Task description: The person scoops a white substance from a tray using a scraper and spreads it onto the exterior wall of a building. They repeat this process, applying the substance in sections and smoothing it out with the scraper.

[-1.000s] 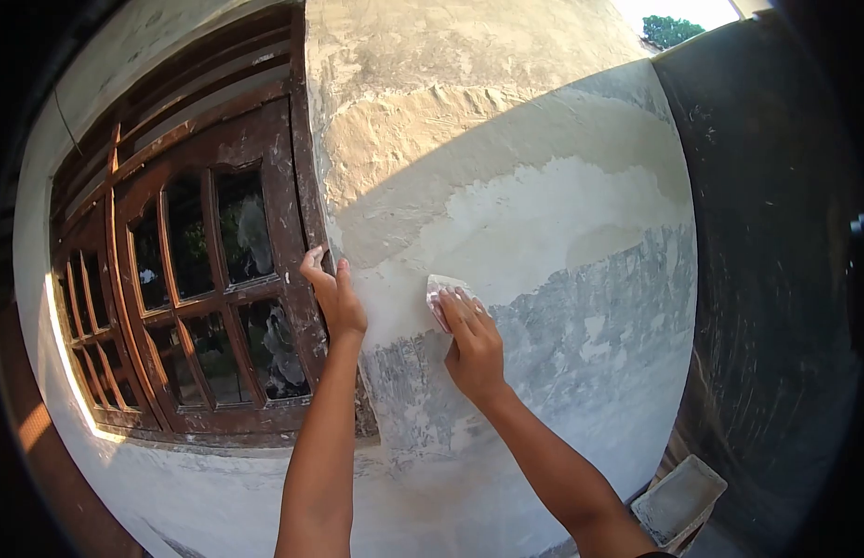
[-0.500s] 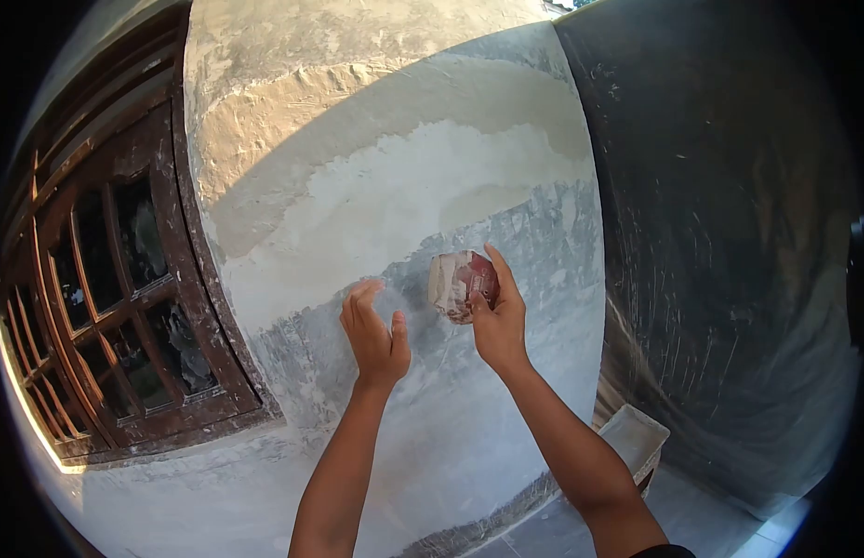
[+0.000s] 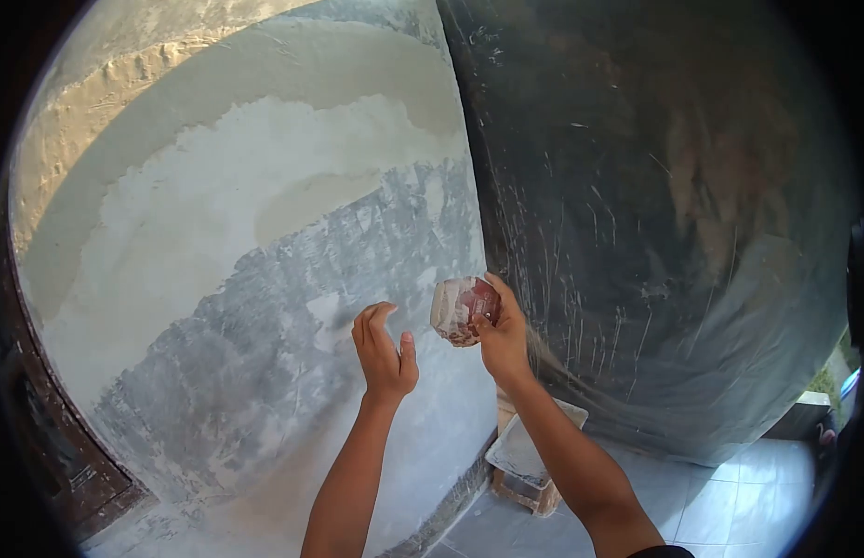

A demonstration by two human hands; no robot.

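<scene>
My right hand [image 3: 506, 339] is closed around a flat, rounded red-brown piece [image 3: 469, 312] smeared with pale plaster; its exact kind I cannot tell. Thumb lies over its near face and fingers go behind its right edge. To the left, my left hand [image 3: 385, 353] is raised with bent fingers and the thumb apart, holding nothing. Both hands are in front of the plastered wall [image 3: 265, 325], which is rough grey low down, with smooth pale plaster in a broad band above.
A dark sheet [image 3: 655, 205] hangs along the right side. Below my right forearm, a plaster-stained tray [image 3: 525, 456] rests on a small wooden stool [image 3: 530, 498] on the tiled floor [image 3: 627, 521]. A brown window frame [image 3: 88, 493] borders the wall at lower left.
The view has swung right and downward, showing more of the dark sheet, tray and floor, and less of the window. The right hand keeps hold of the red-brown piece.
</scene>
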